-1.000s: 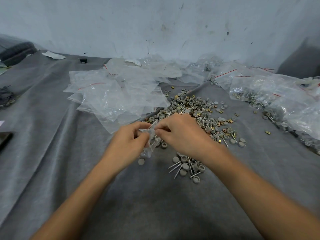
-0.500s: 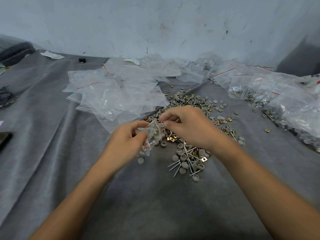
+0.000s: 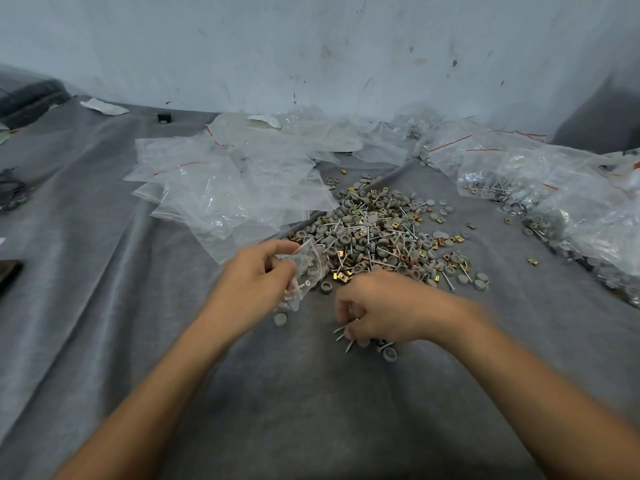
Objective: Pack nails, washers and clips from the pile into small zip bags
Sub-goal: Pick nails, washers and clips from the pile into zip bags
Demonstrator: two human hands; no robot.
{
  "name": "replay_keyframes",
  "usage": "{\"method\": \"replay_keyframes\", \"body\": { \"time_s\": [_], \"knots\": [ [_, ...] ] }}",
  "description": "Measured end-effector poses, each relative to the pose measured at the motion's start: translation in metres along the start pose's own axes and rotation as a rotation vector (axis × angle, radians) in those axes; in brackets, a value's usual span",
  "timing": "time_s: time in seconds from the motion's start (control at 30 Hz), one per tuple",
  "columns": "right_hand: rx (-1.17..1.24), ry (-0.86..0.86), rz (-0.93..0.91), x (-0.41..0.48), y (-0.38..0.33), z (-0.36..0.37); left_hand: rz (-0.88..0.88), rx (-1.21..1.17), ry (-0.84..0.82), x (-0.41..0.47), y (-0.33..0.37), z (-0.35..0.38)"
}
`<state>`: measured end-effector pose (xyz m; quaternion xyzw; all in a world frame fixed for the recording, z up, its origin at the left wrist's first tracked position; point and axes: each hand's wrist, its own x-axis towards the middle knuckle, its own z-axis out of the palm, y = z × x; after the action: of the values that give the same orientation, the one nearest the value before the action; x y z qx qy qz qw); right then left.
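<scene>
Evidently the left hand (image 3: 254, 277) pinches the part-filled small zip bag (image 3: 306, 268) just beside the pile (image 3: 381, 233), probably for short, easy drops. The right hand (image 3: 384, 306) curls round several nails (image 3: 346, 336) on the grey cloth (image 3: 104, 271), likely the next load.

Matt grey felt-like cloth (image 3: 104, 271) underneath; glossy, crinkled clear plastic zip bags (image 3: 221, 188); shiny silver metal nails (image 3: 348, 336), dull grey washers (image 3: 280, 319), brassy clips (image 3: 341, 276).
</scene>
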<state>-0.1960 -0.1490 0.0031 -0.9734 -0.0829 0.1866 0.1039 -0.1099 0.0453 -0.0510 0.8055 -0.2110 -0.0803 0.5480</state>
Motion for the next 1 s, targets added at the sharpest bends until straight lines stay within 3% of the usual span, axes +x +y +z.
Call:
{"method": "replay_keyframes", "body": {
  "time_s": [0.3,0.47,0.77,1.0],
  "knots": [
    [-0.109,-0.057,0.025,-0.008,-0.010,0.007,0.002,-0.006,-0.002,0.002,-0.003,0.000],
    [-0.194,0.028,0.005,-0.007,-0.012,0.011,-0.006,-0.005,0.003,0.001,-0.002,0.000],
    [0.305,0.478,-0.037,-0.001,-0.007,-0.020,-0.015,-0.029,0.003,0.001,0.005,0.003],
    [0.287,0.468,-0.021,0.020,-0.024,-0.018,-0.003,-0.049,0.007,-0.003,0.007,0.002]
  ]
}}
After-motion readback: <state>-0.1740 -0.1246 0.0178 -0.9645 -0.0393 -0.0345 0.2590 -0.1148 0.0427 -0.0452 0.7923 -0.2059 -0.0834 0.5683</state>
